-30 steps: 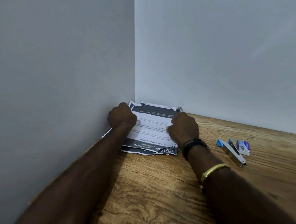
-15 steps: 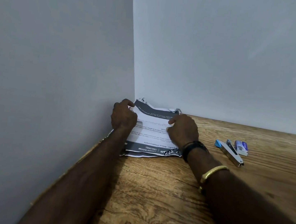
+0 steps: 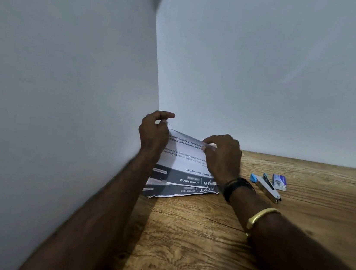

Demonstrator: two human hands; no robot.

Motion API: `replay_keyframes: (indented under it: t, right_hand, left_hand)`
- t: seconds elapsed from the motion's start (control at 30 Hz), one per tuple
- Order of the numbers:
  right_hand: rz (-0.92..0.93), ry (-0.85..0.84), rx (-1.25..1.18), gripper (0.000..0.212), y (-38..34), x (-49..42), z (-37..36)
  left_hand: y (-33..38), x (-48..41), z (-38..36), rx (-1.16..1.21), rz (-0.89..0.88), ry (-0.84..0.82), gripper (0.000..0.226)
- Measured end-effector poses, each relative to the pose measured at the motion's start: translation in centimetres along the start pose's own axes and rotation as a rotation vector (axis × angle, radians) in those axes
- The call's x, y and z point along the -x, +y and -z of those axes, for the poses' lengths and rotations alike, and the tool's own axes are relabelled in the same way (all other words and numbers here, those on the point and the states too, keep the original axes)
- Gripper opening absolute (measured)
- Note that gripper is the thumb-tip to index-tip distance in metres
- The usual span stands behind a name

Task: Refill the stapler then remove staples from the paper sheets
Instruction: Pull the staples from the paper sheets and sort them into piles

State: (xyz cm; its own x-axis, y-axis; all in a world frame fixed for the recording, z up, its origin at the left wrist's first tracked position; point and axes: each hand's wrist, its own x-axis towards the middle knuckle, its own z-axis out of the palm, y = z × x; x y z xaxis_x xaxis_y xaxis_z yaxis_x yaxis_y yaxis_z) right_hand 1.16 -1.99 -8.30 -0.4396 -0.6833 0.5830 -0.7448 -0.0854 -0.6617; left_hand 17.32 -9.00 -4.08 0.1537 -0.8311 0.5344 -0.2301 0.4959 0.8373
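Observation:
Printed paper sheets (image 3: 182,160) with dark header bands lie in the table's far left corner. My left hand (image 3: 153,132) pinches the top sheet's far left corner and lifts it off the stack. My right hand (image 3: 223,155) grips the same sheet's far right edge with thumb and fingers. A lower sheet (image 3: 172,190) stays flat beneath. The silver stapler (image 3: 267,188) with blue ends lies to the right of my right wrist, and a small staple box (image 3: 279,181) sits just behind it.
The wooden table (image 3: 204,240) meets grey walls on the left (image 3: 64,97) and at the back (image 3: 270,79). My right wrist carries a black band and a gold bangle.
Both hands went from pressing flat on the papers to pinching the top sheet's far edge and raising it. The stapler and box have not moved.

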Motion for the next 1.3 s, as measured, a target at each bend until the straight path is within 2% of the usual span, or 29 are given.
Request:
replay_keyframes:
  t: [0.17,0.27,0.37,0.47,0.53,0.6,0.63,0.7,0.77,0.83,0.9,0.93,1.03,1.13,1.23,1.3]
  right_hand:
    - [0.048,0.213,0.001,0.015,-0.7,-0.9,2.8]
    - [0.114,0.311,0.033,0.019,-0.4,-1.3,5.0]
    - [0.174,0.392,0.015,0.019,0.2,-1.1,7.1]
    - [0.230,0.401,-0.033,0.019,1.0,-0.6,9.1]
    - [0.252,0.384,-0.058,0.018,1.6,-0.2,10.4]
    - [0.265,0.376,-0.061,0.018,2.3,0.2,11.6]
    - [0.273,0.370,-0.059,0.018,2.7,0.4,12.1]
    - [0.281,0.345,-0.052,0.018,3.5,0.8,12.9]
    - [0.262,0.299,-0.042,0.018,4.4,1.4,13.6]
    - [0.229,0.248,-0.030,0.016,5.5,1.9,14.1]
    - [0.192,0.202,-0.012,0.016,6.7,2.3,14.5]
    - [0.164,0.172,-0.004,0.016,7.2,2.5,14.6]
    - [0.054,0.050,0.013,0.017,8.2,2.7,14.7]
    - [-0.029,-0.029,0.032,0.014,8.5,2.5,14.5]
    - [-0.057,-0.095,0.094,0.016,8.5,2.4,14.1]
    - [-0.063,-0.125,0.158,0.014,8.5,2.5,13.9]
  left_hand:
    - [1.7,1.5,-0.2,0.056,-0.255,0.004,0.022]
    - [2.1,2.7,-1.0,-0.039,-0.413,-0.034,0.026]
    - [2.5,3.6,-2.1,-0.073,-0.459,0.019,0.016]
    - [3.2,4.7,-3.5,0.006,-0.353,0.071,0.013]
    - [3.8,5.5,-4.8,0.031,-0.193,0.065,0.015]
    - [4.3,6.0,-6.1,0.078,0.094,0.017,0.015]
    - [4.7,6.4,-6.7,0.192,0.282,-0.041,0.016]
    - [5.3,6.9,-7.3,0.513,0.609,-0.192,0.044]
    - [5.1,7.1,-7.8,0.706,0.725,-0.284,0.060]
    - [4.9,7.5,-8.3,0.729,0.728,-0.287,0.042]
    - [4.6,7.6,-8.6,0.637,0.727,-0.262,0.008]
    - [4.3,7.7,-8.7,0.582,0.727,-0.262,0.006]
    - [3.2,7.7,-9.7,0.521,0.701,-0.301,0.023]
    - [2.2,8.2,-10.6,0.493,0.696,-0.313,0.018]
    - [1.4,8.5,-11.2,0.505,0.682,-0.279,0.046]
    - [0.8,8.7,-11.6,0.427,0.625,-0.228,0.054]
